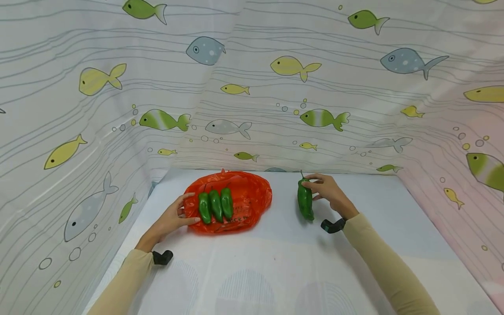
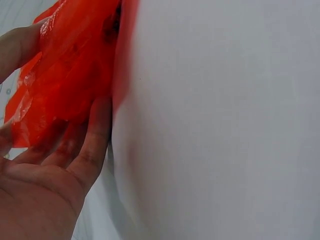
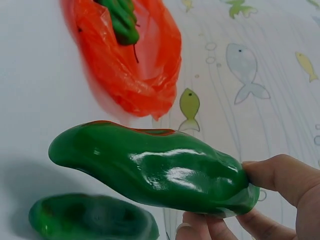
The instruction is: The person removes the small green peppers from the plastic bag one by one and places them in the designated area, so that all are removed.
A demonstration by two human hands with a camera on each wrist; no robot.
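A red plastic bag [image 1: 252, 201] lies spread on the table with three green peppers [image 1: 215, 205] side by side on it. My left hand [image 1: 173, 218] holds the bag's left side, thumb and fingers spaced along its edge; in the left wrist view the fingers [image 2: 92, 140] press against the red film. Right of the bag, my right hand [image 1: 324, 188] pinches another green pepper [image 3: 155, 167] near its stem end, the tip hanging downward. A further green pepper [image 3: 95, 217], blurred, shows below it in the right wrist view; the head view does not clearly separate the two.
White cloth [image 1: 252, 258] with pale round prints covers the table. A fish-patterned curtain [image 1: 252, 100] encloses the back and both sides. Small black wrist devices [image 1: 332, 225] sit at both cuffs.
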